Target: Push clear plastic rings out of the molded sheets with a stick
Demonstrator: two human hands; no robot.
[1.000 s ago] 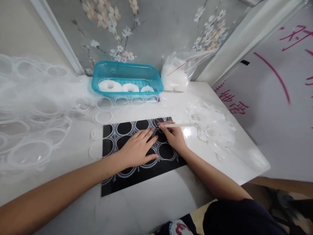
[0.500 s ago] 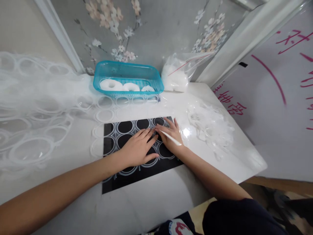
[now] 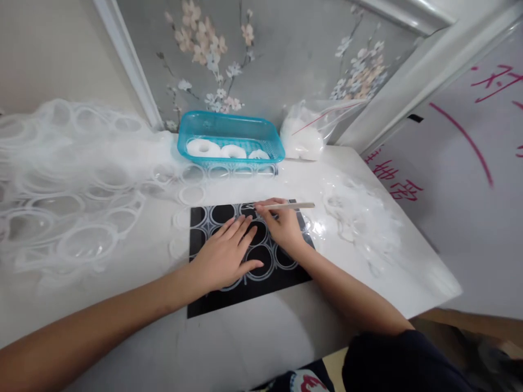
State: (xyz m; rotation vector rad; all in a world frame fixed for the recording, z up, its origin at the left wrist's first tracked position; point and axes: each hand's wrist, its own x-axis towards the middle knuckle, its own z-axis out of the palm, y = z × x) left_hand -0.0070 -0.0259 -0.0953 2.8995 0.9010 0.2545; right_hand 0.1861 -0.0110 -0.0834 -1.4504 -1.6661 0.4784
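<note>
On the table lies a black rectangular sheet [image 3: 201, 306]. Over it is a clear plastic sheet with rows of whitish rings [image 3: 261, 279], which reaches past its left edge. My left hand [image 3: 226, 255] rests flat on the ringed sheet, fingers stretched out and thumb apart, holding nothing. Near the sheet's top edge, my right hand [image 3: 284, 224] pinches a slim white stick-like tool [image 3: 300, 205]. The tool lies nearly level, its free end pointing right and its tip down by a ring beside my left fingertips. Exactly what the tip touches is too small to tell.
Behind the sheet stands a blue plastic basket [image 3: 232, 160] with white round pieces in it. A zip bag [image 3: 304, 136] of white material sits to its right. Clear ringed plastic scraps are heaped at left [image 3: 87, 239] and right [image 3: 362, 220]. A whiteboard [image 3: 453, 228] borders the table's right side.
The tool has swung from slanting down across my right palm to nearly level, its free end now to the right. My right fingers have drawn in around it. The whole view has shifted slightly.
</note>
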